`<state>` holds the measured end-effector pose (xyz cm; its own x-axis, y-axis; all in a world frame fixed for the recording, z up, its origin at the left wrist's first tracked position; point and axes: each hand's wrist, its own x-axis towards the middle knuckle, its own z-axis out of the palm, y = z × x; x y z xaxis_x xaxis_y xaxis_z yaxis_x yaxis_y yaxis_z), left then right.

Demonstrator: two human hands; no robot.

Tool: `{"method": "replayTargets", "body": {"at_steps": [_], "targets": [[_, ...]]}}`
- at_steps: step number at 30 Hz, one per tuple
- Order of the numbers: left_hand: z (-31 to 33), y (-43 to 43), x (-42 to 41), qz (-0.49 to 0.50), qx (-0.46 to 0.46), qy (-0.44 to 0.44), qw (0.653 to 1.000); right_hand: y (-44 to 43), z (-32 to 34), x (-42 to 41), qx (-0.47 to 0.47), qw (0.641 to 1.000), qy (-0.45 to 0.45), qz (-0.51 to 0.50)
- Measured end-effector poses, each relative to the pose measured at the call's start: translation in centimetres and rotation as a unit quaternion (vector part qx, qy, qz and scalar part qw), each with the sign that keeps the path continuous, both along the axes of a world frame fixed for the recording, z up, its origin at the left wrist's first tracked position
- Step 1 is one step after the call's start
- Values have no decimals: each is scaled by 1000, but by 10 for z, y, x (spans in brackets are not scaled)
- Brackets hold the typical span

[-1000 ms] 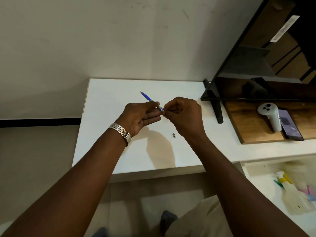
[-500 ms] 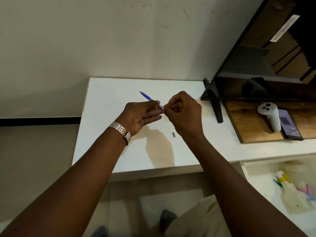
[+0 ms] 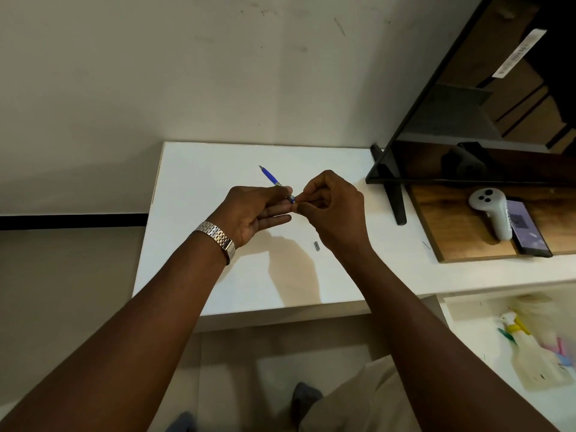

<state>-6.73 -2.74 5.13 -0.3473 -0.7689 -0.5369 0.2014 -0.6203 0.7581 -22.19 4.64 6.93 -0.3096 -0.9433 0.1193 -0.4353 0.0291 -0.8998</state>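
Note:
Above the white table, my left hand, with a metal watch on its wrist, holds a thin blue pen between thumb and fingers; the pen's tip points up and to the left. My right hand is curled and pinches at the pen's rear end, right beside the left fingertips. What the right fingertips grip is too small to make out. A small dark metal piece lies on the table below my right hand.
A dark monitor on a black stand stands at the right. In front of it a wooden board carries a white controller and a phone. A lower surface at bottom right holds a spray bottle.
Both hands stay together over the table with almost no shift. My right fingers have changed their pinch slightly at the pen's rear end.

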Motion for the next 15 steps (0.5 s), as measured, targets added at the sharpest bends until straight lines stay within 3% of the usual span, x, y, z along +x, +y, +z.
{"method": "replayTargets", "body": {"at_steps": [6,9,11,15], "targets": [[2,-1,2,14,0,4,1000,0,4,-25,59,998,-23,-20],[3,-2,4,15,5,10,1000,1,-8,-38,160,982,101,-7],[3,-1,4,14,7,11,1000,4,-21,-35,247,949,196,23],[3,0,2,8,3,14,1000,6,-38,-23,326,906,268,16]]}}
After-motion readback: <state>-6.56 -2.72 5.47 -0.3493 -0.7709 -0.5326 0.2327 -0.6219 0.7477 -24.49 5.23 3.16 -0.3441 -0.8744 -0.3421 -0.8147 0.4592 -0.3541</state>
